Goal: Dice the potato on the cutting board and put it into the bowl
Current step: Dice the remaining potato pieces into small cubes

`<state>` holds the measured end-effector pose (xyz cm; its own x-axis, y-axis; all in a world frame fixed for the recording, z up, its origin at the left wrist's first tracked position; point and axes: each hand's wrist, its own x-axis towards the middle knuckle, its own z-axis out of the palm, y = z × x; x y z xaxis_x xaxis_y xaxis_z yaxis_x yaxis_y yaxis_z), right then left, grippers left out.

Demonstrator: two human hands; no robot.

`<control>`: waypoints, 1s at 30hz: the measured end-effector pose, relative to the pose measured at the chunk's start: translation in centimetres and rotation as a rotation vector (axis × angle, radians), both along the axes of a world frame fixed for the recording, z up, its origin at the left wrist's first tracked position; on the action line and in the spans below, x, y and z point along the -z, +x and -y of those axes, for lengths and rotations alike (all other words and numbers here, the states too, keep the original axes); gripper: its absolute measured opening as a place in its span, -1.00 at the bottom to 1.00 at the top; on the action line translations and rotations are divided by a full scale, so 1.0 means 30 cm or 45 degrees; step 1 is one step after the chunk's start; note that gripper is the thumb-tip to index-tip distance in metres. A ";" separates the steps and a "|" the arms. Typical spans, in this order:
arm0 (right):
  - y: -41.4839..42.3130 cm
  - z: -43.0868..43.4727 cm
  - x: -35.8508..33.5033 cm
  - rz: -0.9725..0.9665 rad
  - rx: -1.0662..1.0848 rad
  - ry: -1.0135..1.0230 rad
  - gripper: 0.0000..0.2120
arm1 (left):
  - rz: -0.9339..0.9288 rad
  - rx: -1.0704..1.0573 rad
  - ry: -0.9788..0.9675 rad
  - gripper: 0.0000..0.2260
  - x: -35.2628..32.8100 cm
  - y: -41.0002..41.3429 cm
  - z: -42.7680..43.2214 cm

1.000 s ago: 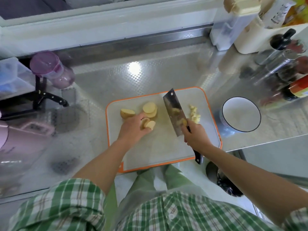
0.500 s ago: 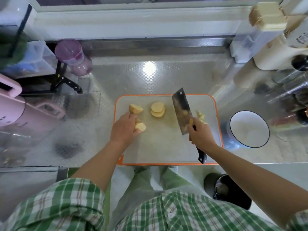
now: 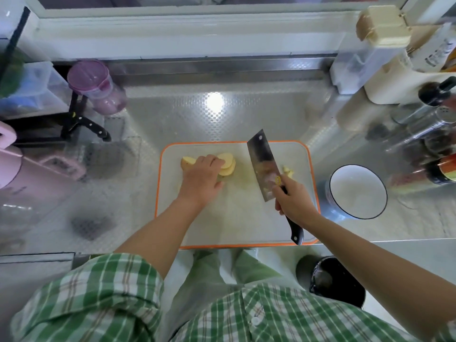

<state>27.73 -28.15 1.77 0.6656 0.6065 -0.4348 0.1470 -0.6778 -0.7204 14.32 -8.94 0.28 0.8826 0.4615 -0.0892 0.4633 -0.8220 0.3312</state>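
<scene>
White bowl [image 3: 357, 193], apparently bare inside, sits right of orange-rimmed cutting board [image 3: 234, 218] on steel counter [image 3: 172, 119]. Left hand [image 3: 202, 180] presses flat-fingered on potato slices [image 3: 228, 164]; right hand [image 3: 293, 201] grips cleaver [image 3: 261, 159].

On the steel worktop [image 3: 172, 114] lies an orange-edged cutting board [image 3: 234, 218]. The left hand [image 3: 202, 178] rests its fingers on stacked potato slices [image 3: 228, 165], with a potato end piece [image 3: 187, 161] just left. The right hand [image 3: 294, 201] grips a cleaver [image 3: 262, 164], its blade between the slices and a small diced pile [image 3: 287, 171]. A white bowl [image 3: 357, 193] stands just right of the board.
</scene>
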 end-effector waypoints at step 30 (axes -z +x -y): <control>0.045 -0.025 0.016 -0.027 0.021 -0.061 -0.87 | -0.189 0.073 -0.122 -0.56 0.040 0.162 -0.064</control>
<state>29.07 -27.40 1.29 0.6657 0.5737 -0.4772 0.1208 -0.7139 -0.6898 19.18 -7.03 -0.91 0.8811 0.3939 -0.2616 0.4662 -0.8166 0.3404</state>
